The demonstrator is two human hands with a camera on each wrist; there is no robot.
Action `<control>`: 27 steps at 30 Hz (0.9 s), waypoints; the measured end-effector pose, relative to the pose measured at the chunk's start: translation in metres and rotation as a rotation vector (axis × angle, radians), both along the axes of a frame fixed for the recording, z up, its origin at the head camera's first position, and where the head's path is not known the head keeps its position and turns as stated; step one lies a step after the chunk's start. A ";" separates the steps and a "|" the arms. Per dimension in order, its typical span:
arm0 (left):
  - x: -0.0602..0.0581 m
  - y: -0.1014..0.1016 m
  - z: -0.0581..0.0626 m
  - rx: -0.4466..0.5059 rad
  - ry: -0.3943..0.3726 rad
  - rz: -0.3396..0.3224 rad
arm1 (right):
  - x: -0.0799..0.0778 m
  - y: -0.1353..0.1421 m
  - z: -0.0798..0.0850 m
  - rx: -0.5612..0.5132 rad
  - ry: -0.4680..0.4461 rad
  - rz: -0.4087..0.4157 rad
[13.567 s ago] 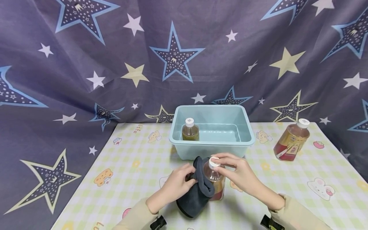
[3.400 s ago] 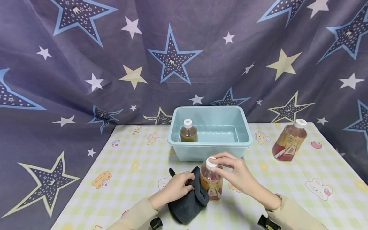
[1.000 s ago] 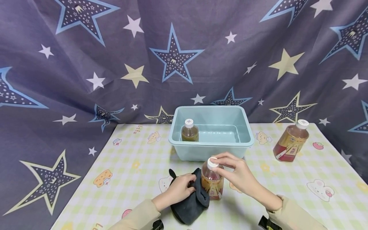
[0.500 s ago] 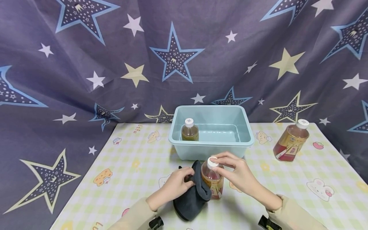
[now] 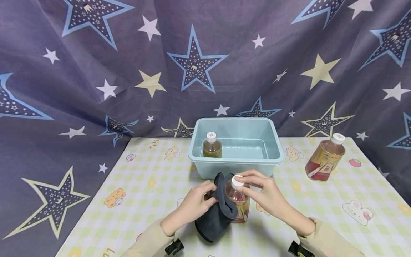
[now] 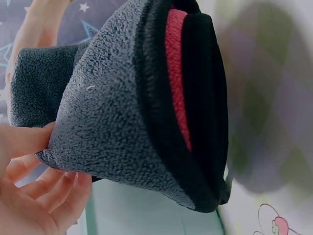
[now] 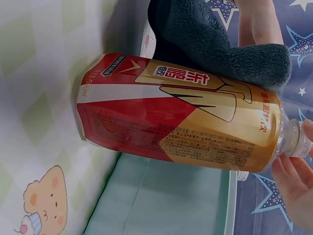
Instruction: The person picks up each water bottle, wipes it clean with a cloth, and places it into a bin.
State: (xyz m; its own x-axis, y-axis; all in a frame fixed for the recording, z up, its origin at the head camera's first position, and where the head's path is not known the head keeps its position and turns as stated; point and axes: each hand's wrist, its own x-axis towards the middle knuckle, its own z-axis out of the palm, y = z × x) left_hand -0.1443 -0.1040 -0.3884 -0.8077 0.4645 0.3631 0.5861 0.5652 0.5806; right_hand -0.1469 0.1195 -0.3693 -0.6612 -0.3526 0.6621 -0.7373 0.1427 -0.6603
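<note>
My left hand point(image 5: 194, 203) pinches the top of a dark grey fluffy cloth point(image 5: 213, 219), which bulges below the fingers. The left wrist view shows the cloth point(image 6: 105, 103) with black binding and a strip of red point(image 6: 177, 73) between its layers. Its folded edge lies against the left side of a drink bottle point(image 5: 240, 210) with a red and gold label. With thumb and fingertips, my right hand point(image 5: 266, 191) holds that bottle's white cap point(image 5: 237, 181). Seen from the right wrist, the bottle point(image 7: 181, 115) is upright, its base at the tablecloth.
Behind the hands stands a light blue plastic bin point(image 5: 236, 167) with one white-capped bottle point(image 5: 212, 146) in its left part. Another red and gold bottle point(image 5: 325, 160) stands at the right of the checked tablecloth point(image 5: 144, 207). A starry curtain point(image 5: 244, 71) hangs behind.
From about a second ago, my left hand has drawn the cloth upward along the bottle's left side, and its upper edge now sits higher. My right hand stays on the cap; the bottle has hardly moved.
</note>
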 end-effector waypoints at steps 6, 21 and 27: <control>-0.001 0.000 -0.005 -0.047 -0.008 -0.005 | 0.000 -0.001 0.000 -0.002 -0.008 0.011; -0.011 0.002 -0.039 -0.158 -0.069 -0.025 | 0.001 -0.001 0.000 0.010 -0.008 -0.012; -0.012 0.003 -0.050 -0.205 -0.069 -0.031 | 0.001 -0.001 -0.001 0.014 -0.011 -0.018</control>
